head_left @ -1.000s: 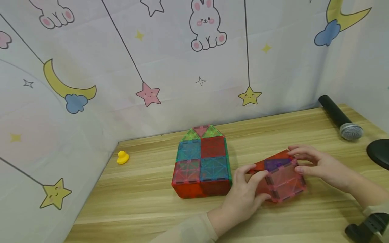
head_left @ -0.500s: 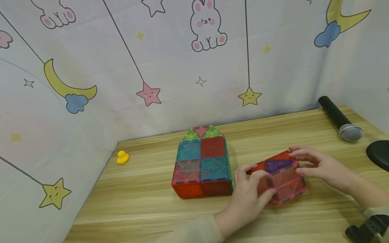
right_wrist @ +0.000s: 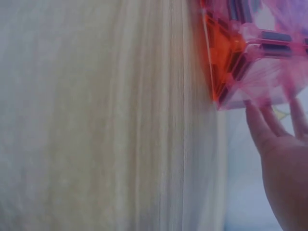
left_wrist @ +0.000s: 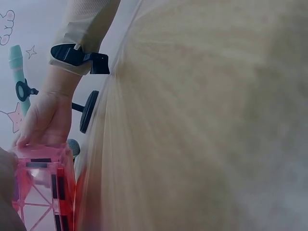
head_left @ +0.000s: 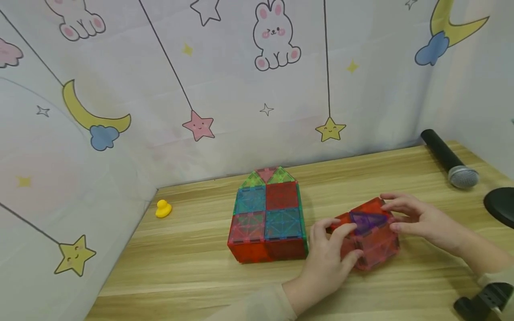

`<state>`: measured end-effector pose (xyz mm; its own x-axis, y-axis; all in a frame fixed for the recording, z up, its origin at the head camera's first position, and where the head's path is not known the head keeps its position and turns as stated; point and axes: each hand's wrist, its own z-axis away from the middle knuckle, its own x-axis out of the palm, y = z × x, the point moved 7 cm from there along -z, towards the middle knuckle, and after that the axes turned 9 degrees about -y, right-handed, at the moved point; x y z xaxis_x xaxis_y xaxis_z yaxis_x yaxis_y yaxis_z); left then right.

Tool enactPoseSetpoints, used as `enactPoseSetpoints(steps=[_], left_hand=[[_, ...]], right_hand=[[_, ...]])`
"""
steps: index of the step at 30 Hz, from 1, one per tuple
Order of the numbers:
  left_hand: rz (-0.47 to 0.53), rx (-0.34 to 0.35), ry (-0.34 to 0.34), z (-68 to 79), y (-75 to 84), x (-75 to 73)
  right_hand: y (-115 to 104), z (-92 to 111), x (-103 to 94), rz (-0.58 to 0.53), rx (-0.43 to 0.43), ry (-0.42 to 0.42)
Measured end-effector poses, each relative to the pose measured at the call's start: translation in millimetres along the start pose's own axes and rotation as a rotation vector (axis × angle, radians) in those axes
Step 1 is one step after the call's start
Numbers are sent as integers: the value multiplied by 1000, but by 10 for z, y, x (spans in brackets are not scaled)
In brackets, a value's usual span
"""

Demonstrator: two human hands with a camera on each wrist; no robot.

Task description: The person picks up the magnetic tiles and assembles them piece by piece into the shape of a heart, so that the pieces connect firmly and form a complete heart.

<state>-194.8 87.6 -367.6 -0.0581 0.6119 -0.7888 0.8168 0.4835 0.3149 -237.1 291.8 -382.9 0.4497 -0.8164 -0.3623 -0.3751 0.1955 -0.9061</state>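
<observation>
A small box of see-through red and pink magnetic tiles [head_left: 377, 247] stands on the table at the right, with purple triangle tiles [head_left: 363, 221] at its top. My left hand [head_left: 321, 258] holds its left side, thumb at the front corner and fingers over the upper edge. At the right upper corner, my right hand [head_left: 419, 216] grips the box between thumb and fingers. The right wrist view has the fingertips [right_wrist: 267, 110] against a pink side wall. To the left of my left hand lies a larger magnetic-tile house [head_left: 267, 223] in blue, red and green.
A yellow rubber duck [head_left: 163, 208] sits at the table's left edge. Toward the right edge lie a black microphone [head_left: 449, 158] and a round black base [head_left: 499, 207]. A patterned cloth [head_left: 225, 89] hangs behind the wooden table [head_left: 192, 276].
The pink front tile, earlier leaning outward, now stands steeper against the box, showing more of the purple triangles. My left hand has shifted slightly right; my right hand stays at the corner.
</observation>
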Motion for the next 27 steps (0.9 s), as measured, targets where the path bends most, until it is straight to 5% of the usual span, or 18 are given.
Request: enactPoseSetpoints(steps=[12,17,21,27], left_hand=[[-60,11,15,30,50,-10],[-80,25,12,45,71,-44],[-93,6,35,61,79,-173],[-103,80,86,129,3,-572]], right_hand=[[15,23,37,35,-6,0],[45,13,6,202,157,118],[21,-31,29,352,257,194],[-123,-63,323,260,167,115]])
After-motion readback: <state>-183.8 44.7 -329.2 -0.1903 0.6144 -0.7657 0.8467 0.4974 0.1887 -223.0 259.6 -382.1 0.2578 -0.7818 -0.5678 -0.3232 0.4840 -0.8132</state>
